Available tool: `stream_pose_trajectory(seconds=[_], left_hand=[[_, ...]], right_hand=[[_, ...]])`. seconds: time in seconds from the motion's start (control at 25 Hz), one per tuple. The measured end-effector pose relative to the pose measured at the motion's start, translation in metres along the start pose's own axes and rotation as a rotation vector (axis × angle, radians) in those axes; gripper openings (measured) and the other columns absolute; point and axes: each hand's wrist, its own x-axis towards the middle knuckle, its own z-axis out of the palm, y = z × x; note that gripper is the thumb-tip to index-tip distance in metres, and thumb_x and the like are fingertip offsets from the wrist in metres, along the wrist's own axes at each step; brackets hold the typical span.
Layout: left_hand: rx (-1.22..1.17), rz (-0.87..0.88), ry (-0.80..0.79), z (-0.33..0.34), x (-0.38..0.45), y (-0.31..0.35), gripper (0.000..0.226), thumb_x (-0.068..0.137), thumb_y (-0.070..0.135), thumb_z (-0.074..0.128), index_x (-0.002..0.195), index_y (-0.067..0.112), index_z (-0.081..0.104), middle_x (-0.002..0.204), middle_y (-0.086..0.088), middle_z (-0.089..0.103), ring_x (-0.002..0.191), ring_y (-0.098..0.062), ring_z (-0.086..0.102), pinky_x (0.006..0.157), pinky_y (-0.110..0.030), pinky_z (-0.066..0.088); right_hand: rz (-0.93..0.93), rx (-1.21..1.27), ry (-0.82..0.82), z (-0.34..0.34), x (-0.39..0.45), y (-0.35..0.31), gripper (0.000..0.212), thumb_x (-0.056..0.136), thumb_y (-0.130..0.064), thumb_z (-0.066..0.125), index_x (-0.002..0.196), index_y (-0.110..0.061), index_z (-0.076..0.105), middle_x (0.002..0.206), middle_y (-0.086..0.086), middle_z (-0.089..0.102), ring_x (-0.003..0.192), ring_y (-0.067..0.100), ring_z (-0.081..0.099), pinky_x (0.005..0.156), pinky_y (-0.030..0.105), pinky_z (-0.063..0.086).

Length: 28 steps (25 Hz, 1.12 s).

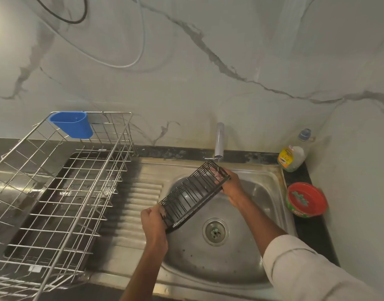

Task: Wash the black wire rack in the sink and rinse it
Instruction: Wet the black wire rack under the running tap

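Observation:
The black wire rack [192,193] hangs tilted over the steel sink [271,192], its long side running from lower left to upper right. My left hand [153,221] grips its lower left end. At its upper right end my right hand [229,184] holds on, just under the spout of the grey tap [219,140]. I cannot tell whether water is running. The drain [215,231] lies below the rack.
A large steel wire dish basket [63,187] with a blue plastic cup [72,123] stands on the left over the drainboard. At the right of the sink sit a liquid soap bottle [294,154] and a red tub [307,199]. The marble wall stands close behind.

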Motion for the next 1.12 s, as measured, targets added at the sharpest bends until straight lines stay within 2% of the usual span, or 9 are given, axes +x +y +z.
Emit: stream_pose_trajectory(seconds=[0.08, 0.16, 0.32, 0.52, 0.68, 0.8, 0.96, 1.04, 1.12], left_hand=[[0.021, -0.012, -0.013, -0.002, -0.007, -0.007, 0.027, 0.077, 0.017, 0.055, 0.103, 0.012, 0.053, 0.084, -0.013, 0.056, 0.064, -0.024, 0.056, 0.058, -0.041, 0.052], [0.004, -0.029, 0.029, -0.004, -0.013, -0.013, 0.016, 0.091, 0.018, 0.056, 0.104, 0.010, 0.054, 0.089, -0.014, 0.062, 0.071, -0.027, 0.063, 0.069, -0.048, 0.059], [-0.002, -0.015, 0.056, -0.001, -0.018, -0.019, 0.018, 0.105, 0.023, 0.051, 0.111, 0.014, 0.066, 0.103, -0.014, 0.070, 0.088, -0.027, 0.069, 0.086, -0.053, 0.061], [-0.021, -0.094, 0.036, 0.001, -0.011, -0.029, 0.028, 0.107, 0.025, 0.048, 0.114, 0.011, 0.071, 0.104, -0.016, 0.077, 0.092, -0.031, 0.073, 0.064, -0.036, 0.060], [-0.008, -0.214, -0.050, 0.005, -0.003, -0.045, 0.042, 0.106, 0.039, 0.051, 0.120, 0.005, 0.071, 0.095, -0.020, 0.077, 0.073, -0.033, 0.065, 0.060, -0.038, 0.053], [0.110, -0.284, -0.094, 0.010, 0.003, -0.059, 0.042, 0.110, 0.043, 0.050, 0.120, 0.007, 0.070, 0.091, -0.015, 0.072, 0.070, -0.027, 0.065, 0.056, -0.035, 0.053], [0.229, -0.304, -0.257, 0.020, -0.003, -0.058, 0.050, 0.110, 0.052, 0.046, 0.123, 0.012, 0.071, 0.105, -0.010, 0.078, 0.091, -0.025, 0.073, 0.076, -0.039, 0.057], [0.318, -0.241, -0.299, 0.030, -0.007, -0.050, 0.055, 0.105, 0.063, 0.048, 0.132, 0.019, 0.069, 0.124, -0.009, 0.075, 0.113, -0.026, 0.069, 0.101, -0.048, 0.054], [0.391, -0.146, -0.386, 0.040, -0.008, -0.042, 0.080, 0.090, 0.085, 0.046, 0.143, 0.027, 0.065, 0.142, -0.004, 0.069, 0.131, -0.026, 0.062, 0.118, -0.055, 0.043]], right_hand=[[-0.026, 0.048, -0.051, -0.003, 0.000, -0.003, 0.025, 0.102, -0.013, 0.063, 0.115, -0.029, 0.076, 0.115, 0.001, 0.076, 0.103, 0.018, 0.072, 0.082, 0.032, 0.060], [-0.040, 0.085, -0.074, 0.000, 0.004, -0.007, 0.026, 0.103, -0.010, 0.059, 0.108, -0.028, 0.077, 0.118, 0.003, 0.075, 0.109, 0.022, 0.071, 0.094, 0.039, 0.059], [-0.027, 0.037, -0.051, 0.020, 0.015, -0.017, 0.038, 0.102, 0.008, 0.050, 0.124, -0.019, 0.065, 0.125, 0.011, 0.067, 0.108, 0.020, 0.068, 0.097, 0.044, 0.059], [0.008, 0.116, 0.031, 0.009, 0.004, -0.022, 0.032, 0.104, 0.006, 0.046, 0.120, -0.011, 0.068, 0.117, 0.010, 0.069, 0.086, 0.016, 0.071, 0.059, 0.019, 0.058], [0.020, 0.092, 0.089, -0.017, -0.005, -0.008, 0.029, 0.102, 0.010, 0.049, 0.106, -0.007, 0.072, 0.118, 0.014, 0.072, 0.104, 0.028, 0.075, 0.070, 0.031, 0.065], [0.009, 0.058, 0.164, -0.030, -0.019, -0.004, 0.033, 0.098, 0.017, 0.047, 0.103, -0.004, 0.073, 0.113, 0.016, 0.072, 0.100, 0.025, 0.075, 0.068, 0.032, 0.066], [-0.030, -0.086, 0.401, -0.040, -0.045, -0.008, 0.042, 0.088, 0.018, 0.048, 0.108, -0.003, 0.078, 0.099, 0.010, 0.077, 0.080, 0.019, 0.074, 0.054, 0.023, 0.058], [-0.024, -0.165, 0.513, -0.043, -0.058, -0.008, 0.039, 0.088, 0.012, 0.055, 0.109, -0.010, 0.079, 0.096, 0.004, 0.078, 0.081, 0.017, 0.076, 0.067, 0.034, 0.065], [-0.053, -0.226, 0.591, -0.048, -0.069, -0.010, 0.038, 0.088, 0.009, 0.060, 0.111, -0.015, 0.078, 0.102, 0.002, 0.078, 0.091, 0.018, 0.076, 0.076, 0.038, 0.065]])
